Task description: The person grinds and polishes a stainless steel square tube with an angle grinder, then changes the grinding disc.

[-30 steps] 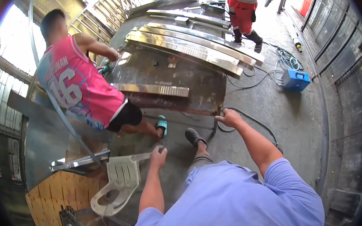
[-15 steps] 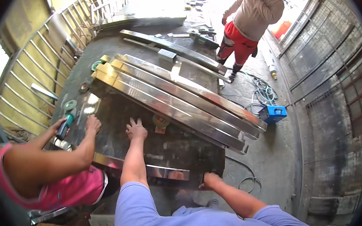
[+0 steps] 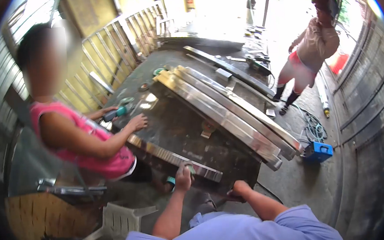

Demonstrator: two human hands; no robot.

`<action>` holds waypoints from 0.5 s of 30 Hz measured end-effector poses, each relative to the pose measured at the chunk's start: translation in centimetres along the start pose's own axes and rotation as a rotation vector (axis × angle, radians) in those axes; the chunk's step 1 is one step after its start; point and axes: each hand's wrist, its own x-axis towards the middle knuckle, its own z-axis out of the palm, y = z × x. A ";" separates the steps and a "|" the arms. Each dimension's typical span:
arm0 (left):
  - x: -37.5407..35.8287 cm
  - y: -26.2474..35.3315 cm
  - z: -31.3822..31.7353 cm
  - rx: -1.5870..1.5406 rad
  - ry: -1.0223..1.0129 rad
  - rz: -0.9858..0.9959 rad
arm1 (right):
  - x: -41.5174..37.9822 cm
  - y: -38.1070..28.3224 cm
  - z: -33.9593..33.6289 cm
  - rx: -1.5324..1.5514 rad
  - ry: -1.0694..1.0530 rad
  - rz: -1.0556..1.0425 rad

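My left hand (image 3: 184, 178) is closed around a round, greenish-rimmed disc (image 3: 190, 167), raised at the near side of the dark worktable (image 3: 170, 130). Just beyond it, a shiny flat metal bar (image 3: 205, 171) lies along the table's near edge. At the near right corner, my right hand (image 3: 239, 190) has its fingers curled; a dark shape shows under them, and I cannot tell what it grips. Long polished square metal tubes (image 3: 228, 117) lie side by side diagonally across the table, with a small brownish piece (image 3: 207, 130) beside them.
At left, a person in a pink top (image 3: 85, 142) holds a green angle grinder (image 3: 118, 112) over the table. Another person (image 3: 314, 42) stands beyond the table's right side. A blue box (image 3: 317, 151) and coiled hoses (image 3: 313, 128) are on the floor. A white plastic chair (image 3: 115, 227) stands at lower left.
My left hand has come back from the tabletop toward me, going from spread fingers to closed around the disc. My right hand stays by the corner. The view has tilted up and turned left.
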 end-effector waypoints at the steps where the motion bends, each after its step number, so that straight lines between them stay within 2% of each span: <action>1: -4.8 -0.2 -1.1 0.001 0.020 -0.020 | 0.1 0.4 0.4 -0.038 0.080 -0.074; 4: -19.8 -3.5 -4.2 -0.044 0.165 -0.179 | 1.1 2.2 1.7 -0.009 0.262 -0.280; 6: -30.5 -4.0 -5.1 -0.162 0.319 -0.317 | -0.2 2.7 2.0 0.085 0.325 -0.228; 8: -40.7 -4.0 -4.7 -0.332 0.464 -0.369 | -1.7 3.1 3.2 0.106 0.465 -0.249; 11: -54.6 -5.7 -2.6 -0.595 0.630 -0.419 | -3.2 4.9 5.2 0.017 0.498 -0.344; 12: -57.9 -5.2 -2.1 -0.471 0.684 -0.500 | -4.7 5.5 6.0 -0.028 0.511 -0.332; 14: -64.6 -5.2 0.7 -0.286 0.819 -0.667 | -8.2 7.8 7.7 -0.098 0.469 -0.459; 15: -67.5 -7.5 0.9 -0.281 0.873 -0.657 | -6.4 10.3 10.7 -0.115 0.549 -0.641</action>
